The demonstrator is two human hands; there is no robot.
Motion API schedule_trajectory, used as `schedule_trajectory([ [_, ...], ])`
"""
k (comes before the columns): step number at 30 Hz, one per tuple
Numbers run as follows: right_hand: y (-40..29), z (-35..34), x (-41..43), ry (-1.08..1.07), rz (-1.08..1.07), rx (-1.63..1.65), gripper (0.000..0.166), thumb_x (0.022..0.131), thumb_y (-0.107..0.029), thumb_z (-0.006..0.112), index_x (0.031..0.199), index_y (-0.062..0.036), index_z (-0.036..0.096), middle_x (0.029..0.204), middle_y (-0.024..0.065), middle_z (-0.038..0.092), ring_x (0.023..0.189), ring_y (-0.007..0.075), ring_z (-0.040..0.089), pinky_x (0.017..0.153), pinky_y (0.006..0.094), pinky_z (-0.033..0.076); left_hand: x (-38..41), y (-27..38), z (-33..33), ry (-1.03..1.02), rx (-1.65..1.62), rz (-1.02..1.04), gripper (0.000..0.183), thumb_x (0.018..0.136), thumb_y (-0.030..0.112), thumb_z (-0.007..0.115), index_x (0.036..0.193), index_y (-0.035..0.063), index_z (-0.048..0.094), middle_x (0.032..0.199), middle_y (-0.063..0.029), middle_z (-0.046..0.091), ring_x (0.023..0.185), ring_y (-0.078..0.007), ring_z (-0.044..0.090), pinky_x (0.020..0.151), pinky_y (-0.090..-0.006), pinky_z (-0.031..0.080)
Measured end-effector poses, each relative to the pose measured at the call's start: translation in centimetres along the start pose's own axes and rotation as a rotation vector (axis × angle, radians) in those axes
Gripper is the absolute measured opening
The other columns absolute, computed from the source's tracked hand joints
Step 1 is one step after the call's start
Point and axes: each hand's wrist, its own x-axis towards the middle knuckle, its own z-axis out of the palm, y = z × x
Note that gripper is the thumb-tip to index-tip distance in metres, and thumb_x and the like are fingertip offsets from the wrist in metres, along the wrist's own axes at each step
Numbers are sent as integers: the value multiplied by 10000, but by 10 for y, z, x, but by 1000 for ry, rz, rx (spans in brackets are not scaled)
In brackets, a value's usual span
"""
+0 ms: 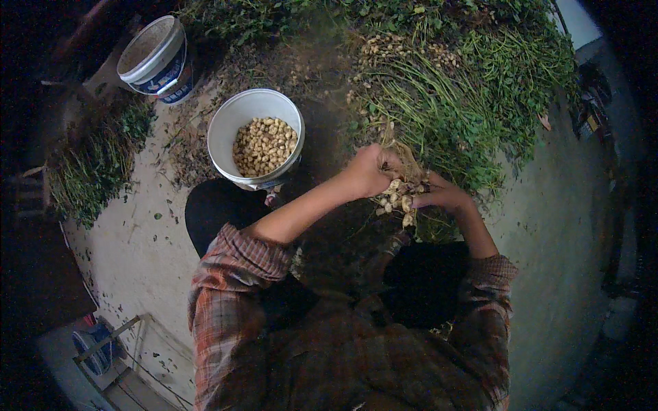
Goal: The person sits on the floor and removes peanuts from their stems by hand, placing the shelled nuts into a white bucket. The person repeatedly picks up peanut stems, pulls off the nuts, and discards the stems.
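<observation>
My left hand (371,169) is closed around the root end of a peanut plant (406,156), just ahead of my right knee. A cluster of pale peanut pods (397,199) hangs below it. My right hand (443,196) grips pods at the right side of this cluster, its thumb lying over them; the other fingers are partly hidden behind the plant. Left of my hands stands a white bucket (216,138), partly filled with loose peanuts (264,146).
A heap of green peanut plants (437,108) spreads ahead and to the right, with pods (383,46) among the stems. A second bucket (177,64) stands at the far left. More plants (97,159) lie left on the concrete floor (164,257). A metal frame (115,336) is at lower left.
</observation>
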Motion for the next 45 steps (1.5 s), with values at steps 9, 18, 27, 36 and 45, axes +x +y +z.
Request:
schedule_trajectory([
  [9, -22, 26, -11, 177, 49, -134, 579, 742, -304, 688, 1170, -7, 434, 818, 31, 599, 717, 119, 550, 689, 283, 439, -9, -22, -17, 145, 215, 6, 190, 717, 15, 512, 901, -20, 540, 779, -168, 563, 678, -308, 540, 615, -374, 447],
  [18, -24, 28, -4, 48, -88, -224, 369, 769, -235, 641, 1062, -31, 544, 884, 65, 571, 787, 130, 542, 676, 276, 432, -16, 31, -8, -81, -310, -442, 297, 824, 330, 586, 906, 44, 589, 717, -49, 565, 632, -124, 537, 550, -262, 430],
  [27, -13, 29, 1, 12, -376, -543, 104, 811, -123, 540, 887, -76, 594, 817, 6, 590, 734, 85, 547, 673, 237, 420, -16, 28, 15, 175, 478, -27, 298, 838, 295, 563, 827, 2, 616, 747, -228, 588, 686, -407, 557, 595, -422, 458],
  [36, -12, 28, -8, -22, -493, -519, 233, 823, -190, 584, 982, -34, 514, 653, 15, 524, 541, 99, 491, 506, 258, 386, -12, 25, -1, -72, -120, -250, 353, 916, 323, 469, 804, 19, 611, 464, -59, 441, 376, -135, 411, 373, -296, 320],
  [45, -33, 26, -16, -160, -68, 9, 215, 802, -235, 583, 970, -102, 573, 625, -33, 526, 550, 68, 495, 524, 247, 399, -15, 34, -4, -53, -740, -423, 423, 899, 400, 478, 682, 43, 543, 435, 7, 369, 332, -92, 334, 330, -248, 228],
])
